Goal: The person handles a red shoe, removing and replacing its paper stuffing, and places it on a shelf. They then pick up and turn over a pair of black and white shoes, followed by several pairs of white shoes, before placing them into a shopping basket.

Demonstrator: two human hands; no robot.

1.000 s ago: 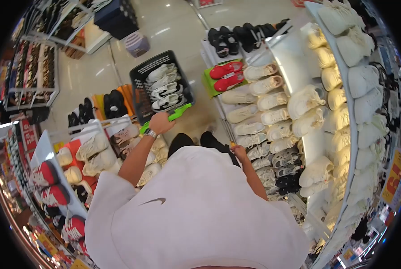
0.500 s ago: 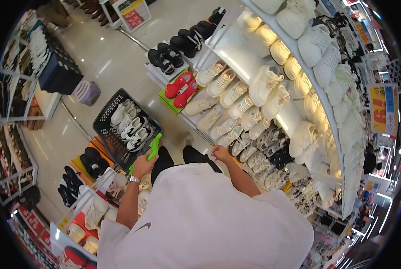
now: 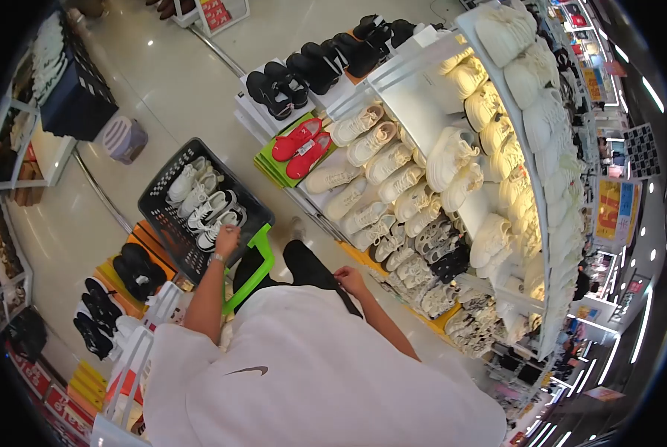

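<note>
My left hand [image 3: 228,240], a watch on its wrist, reaches over the near end of a dark plastic basket [image 3: 162,175]. It is right at the nearest of the white sneakers [image 3: 208,211] with black stripes; its fingers are bent downward and partly hidden, so I cannot tell whether they grip the shoe. Whiter shoes [image 3: 188,177] lie in the far end of the basket. A bright green handle [image 3: 263,257] runs from the basket's corner toward my body, out of my hand. Beside my right thigh, my right hand [image 3: 350,279] hangs with fingers loosely curled together, holding nothing.
Rows of cream sneakers [image 3: 389,162] fill the stepped display on the right. Red shoes [image 3: 301,147] sit on green boxes at its corner, with black shoes [image 3: 277,88] beyond. More black shoes [image 3: 140,270] stand at left. A lidded bin [image 3: 125,140] is on the floor.
My left hand has let go of the green handle and moved forward over the shoes in the basket. The handle now angles back toward my body. My right hand has dropped nearer my thigh.
</note>
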